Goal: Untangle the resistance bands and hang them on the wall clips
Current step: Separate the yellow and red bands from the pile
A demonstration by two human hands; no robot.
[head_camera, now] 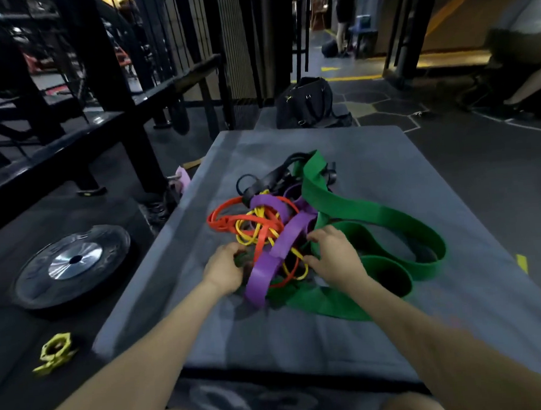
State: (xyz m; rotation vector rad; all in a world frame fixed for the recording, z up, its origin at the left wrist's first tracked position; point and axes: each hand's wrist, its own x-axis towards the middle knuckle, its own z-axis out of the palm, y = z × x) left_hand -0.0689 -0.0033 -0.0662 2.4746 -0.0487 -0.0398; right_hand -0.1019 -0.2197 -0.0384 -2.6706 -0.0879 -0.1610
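Note:
A tangle of resistance bands lies on a grey padded box (387,172): a wide green band (374,211), a purple band (284,239), thin orange bands (229,221), thin yellow bands (258,227) and a black band (271,179) at the far side. My left hand (224,268) reaches into the near left edge of the pile, its fingers curled into the bands. My right hand (332,251) sits on the near right, fingers curled down into the tangle beside the green band. What each hand grips is hidden by the bands. No wall clips are in view.
A black weight plate (73,264) lies on the floor to the left, with a yellow collar (55,351) nearer me. Black rack frames (107,97) stand at the left. A black bag (307,102) sits beyond the box. A person stands far back.

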